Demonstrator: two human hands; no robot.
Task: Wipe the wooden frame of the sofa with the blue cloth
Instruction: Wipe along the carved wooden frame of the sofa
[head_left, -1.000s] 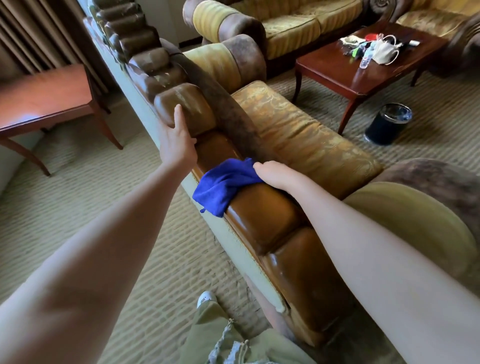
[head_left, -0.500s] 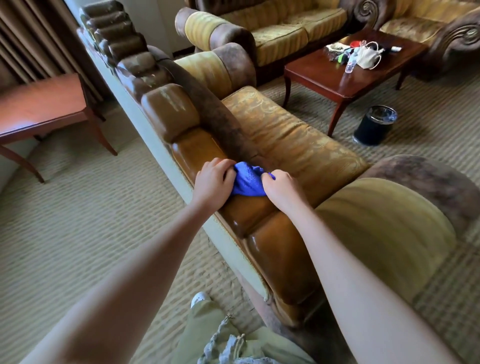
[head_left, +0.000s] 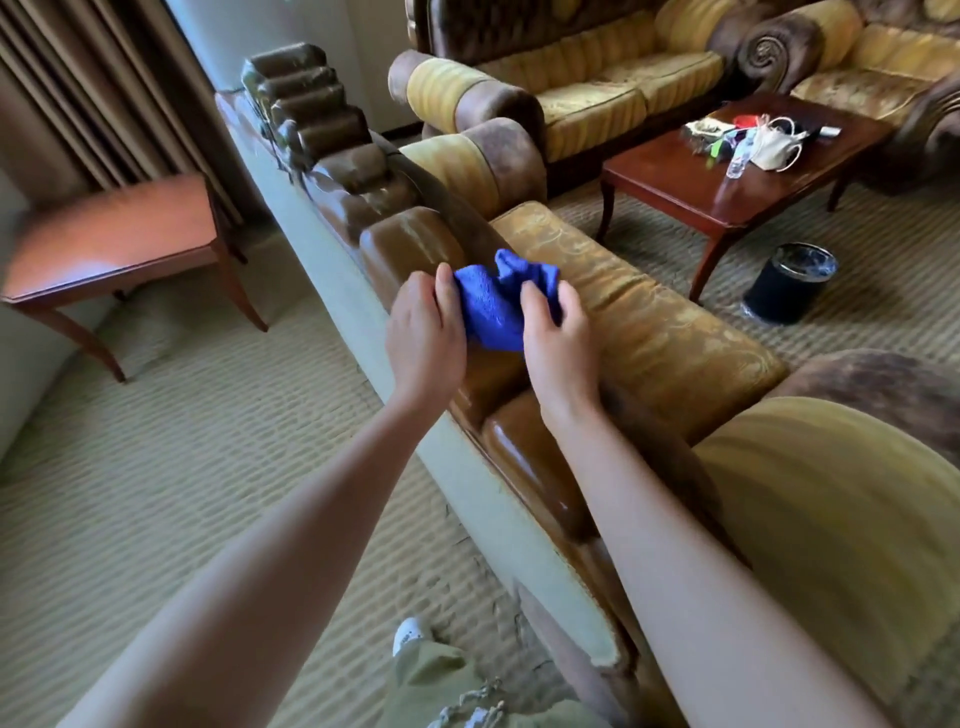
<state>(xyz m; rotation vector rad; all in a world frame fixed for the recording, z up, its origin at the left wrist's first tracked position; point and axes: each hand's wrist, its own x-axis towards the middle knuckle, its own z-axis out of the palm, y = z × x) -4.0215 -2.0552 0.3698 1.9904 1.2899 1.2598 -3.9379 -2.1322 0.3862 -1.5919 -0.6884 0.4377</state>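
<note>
A red-brown side bench (head_left: 111, 244) stands well apart at the far left, out of the way, while the left hand (head_left: 426, 332) and right hand (head_left: 561, 338) hold the blue cloth (head_left: 493, 301) bunched between them just above the wooden frame (head_left: 410, 244) of the sofa, probably regathering it into a pad for wiping. Both hands' fingers curl round the cloth's edges, pinching it. Rightwards, the seat cushion (head_left: 649, 317), a cluttered coffee bench (head_left: 727, 176) and a black bin (head_left: 789, 286) block nothing.

cloth (head_left: 491, 306): blue | frame (head_left: 410, 244): glossy brown | seat cushion (head_left: 649, 322): gold floral | bin (head_left: 789, 283): black
</note>
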